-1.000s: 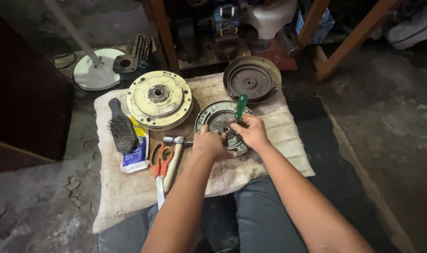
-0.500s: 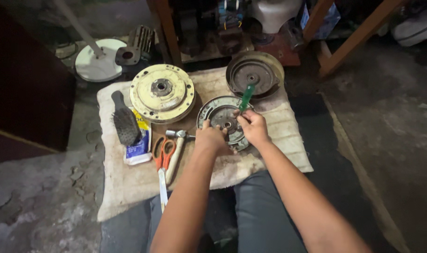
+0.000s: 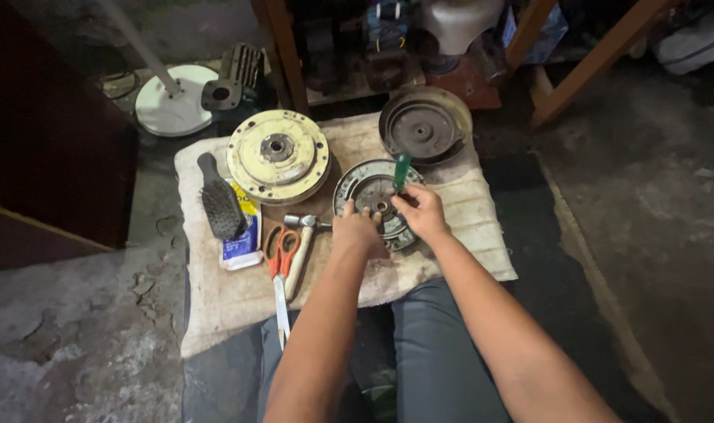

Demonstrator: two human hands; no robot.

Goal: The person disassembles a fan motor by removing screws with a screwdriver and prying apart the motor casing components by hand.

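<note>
both forearms reach fwd over the lap. left hand [image 3: 358, 233] lies curled on the near rim of a round grey metal disc [image 3: 365, 188] on the towel [image 3: 239, 298]; right hand [image 3: 421, 213] grips a green-handled screwdriver [image 3: 402, 170], tip hidden in the disc's hub. beyond: cream disc [image 3: 278, 156], dark pulley [image 3: 421, 125].

You've got three round metal parts on cloth [image 3: 216, 313]: one cream-yellow disc [image 3: 279, 157], one dark dished drum [image 3: 424, 125], one grey round plate [image 3: 373, 200] under your hands. One cloth. One green-handled screwdriver [image 3: 402, 171]. One black wire brush [image 3: 220, 200]. One orange-handled scissors [image 3: 280, 251]. One hammer [image 3: 300, 243], pale handle. One blue-and-white packet [image 3: 242, 243] under brush. One white round stand base [image 3: 173, 100] on floor behind. Your two hands: left hand [image 3: 357, 231], right hand [image 3: 420, 210].
</note>
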